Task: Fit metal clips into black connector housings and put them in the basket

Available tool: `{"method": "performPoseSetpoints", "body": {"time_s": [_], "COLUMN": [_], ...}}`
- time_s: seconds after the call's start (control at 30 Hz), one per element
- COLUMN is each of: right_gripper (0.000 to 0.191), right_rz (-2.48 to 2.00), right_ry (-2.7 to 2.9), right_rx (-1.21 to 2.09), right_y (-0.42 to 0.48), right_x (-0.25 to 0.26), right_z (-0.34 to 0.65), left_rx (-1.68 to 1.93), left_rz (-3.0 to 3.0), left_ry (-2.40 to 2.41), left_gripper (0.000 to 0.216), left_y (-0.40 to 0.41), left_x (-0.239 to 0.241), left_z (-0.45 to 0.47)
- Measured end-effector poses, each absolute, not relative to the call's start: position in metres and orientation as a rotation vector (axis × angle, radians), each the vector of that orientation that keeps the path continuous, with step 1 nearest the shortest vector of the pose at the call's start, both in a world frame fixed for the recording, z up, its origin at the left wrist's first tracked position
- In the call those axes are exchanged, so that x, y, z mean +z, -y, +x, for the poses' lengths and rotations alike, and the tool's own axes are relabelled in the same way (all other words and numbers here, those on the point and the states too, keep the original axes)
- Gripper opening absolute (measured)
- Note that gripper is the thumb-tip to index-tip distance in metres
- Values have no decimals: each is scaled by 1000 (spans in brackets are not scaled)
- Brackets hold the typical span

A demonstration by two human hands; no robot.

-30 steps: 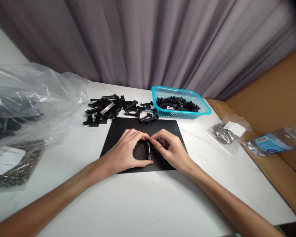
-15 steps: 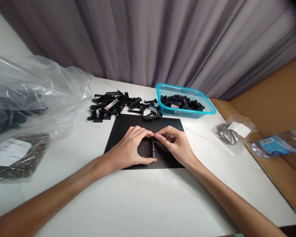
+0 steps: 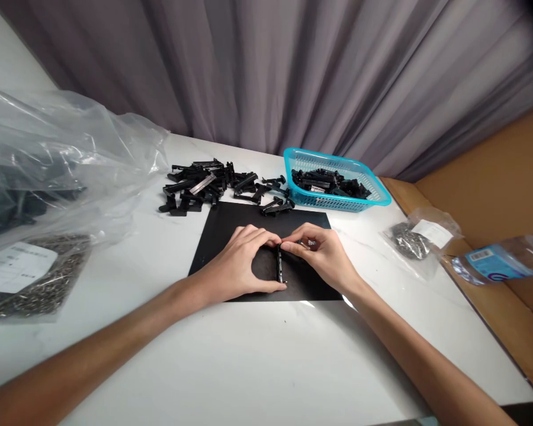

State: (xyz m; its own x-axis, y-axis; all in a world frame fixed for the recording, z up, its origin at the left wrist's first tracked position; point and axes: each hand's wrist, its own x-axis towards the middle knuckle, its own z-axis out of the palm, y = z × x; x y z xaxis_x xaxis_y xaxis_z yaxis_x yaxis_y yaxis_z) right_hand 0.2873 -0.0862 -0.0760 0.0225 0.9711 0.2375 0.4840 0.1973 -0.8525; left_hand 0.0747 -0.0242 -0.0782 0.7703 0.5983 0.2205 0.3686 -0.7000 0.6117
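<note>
My left hand (image 3: 240,263) holds a narrow black plastic part (image 3: 279,266) lengthwise, with the thumb at its near end and the fingertips at its far end. The part is over a black mat (image 3: 224,222). My right hand (image 3: 322,251) is closed, its thumb and forefinger pinched at the part's far end, touching or almost touching the left fingertips. Small shiny metal pieces (image 3: 311,243) show inside the curled right fingers. Whatever sits between the right fingertips is too small to make out.
Behind the mat lies a pile of black plastic parts (image 3: 195,183). A blue basket (image 3: 359,205) holds more of them. Clear bags of small metal pieces lie left (image 3: 48,284) and right (image 3: 411,239). A large plastic bag (image 3: 115,136) stands left, a bottle (image 3: 497,260) lies right.
The view has shifted slightly. Both hands keep their hold at the black part, and the right fingers have turned a little, showing less of the metal pieces.
</note>
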Motion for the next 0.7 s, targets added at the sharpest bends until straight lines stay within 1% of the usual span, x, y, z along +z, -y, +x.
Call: {"method": "performPoseSetpoints", "body": {"time_s": [0.2,0.27,0.37,0.53,0.6,0.7], "right_gripper": [39,43,42,30,27,29], "right_rz": [-1474,-1479,-1475,-1484,-1490,-1509], "right_ry": [1571,1578,1600,1655,1674,1656], "right_rx": [799,840,855,809,765,614], "right_y": [80,77,75,77,79,83], "right_x": [-69,-69,-71,-69,-67,-63], "right_z": [287,287,286,285,287,291], "left_rx": [504,496,509,513,531,547], "left_rz": [2377,2380,2380,2409,2417,2420], "left_ry": [-708,-707,-725,-736,-734,-726], "left_gripper": [58,58,58,59,61,63], "left_y": [23,23,23,23,22,21], "left_x": [-74,-73,-73,-73,-73,-73], "left_z": [78,78,78,76,75,74]}}
